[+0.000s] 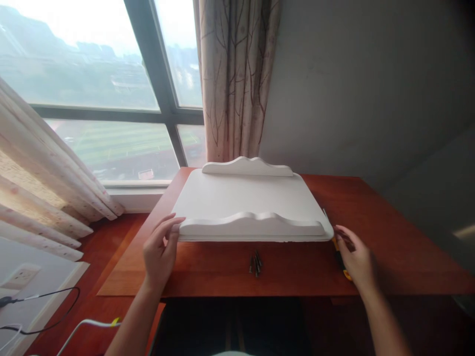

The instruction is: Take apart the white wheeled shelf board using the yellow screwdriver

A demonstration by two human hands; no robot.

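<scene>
A white panel (241,195) with rounded corners lies on the wooden table, a wavy-topped white strip standing along its near edge and another along its far edge. My left hand (161,249) holds the near left corner, fingers bent over the edge and the thumb alongside. At the near right corner, the curled fingers of my right hand (354,257) grip the panel's edge. A screwdriver with a yellow and black handle (339,257) lies beside that corner, partly covered by my right hand. Several dark screws (256,263) lie in a small group before the panel.
The reddish-brown table (389,237) reaches close to the grey wall. Behind it hangs a patterned curtain (237,79) by the window. At lower left are a wall socket (21,277), a black cable (74,309) and a white cable (87,322).
</scene>
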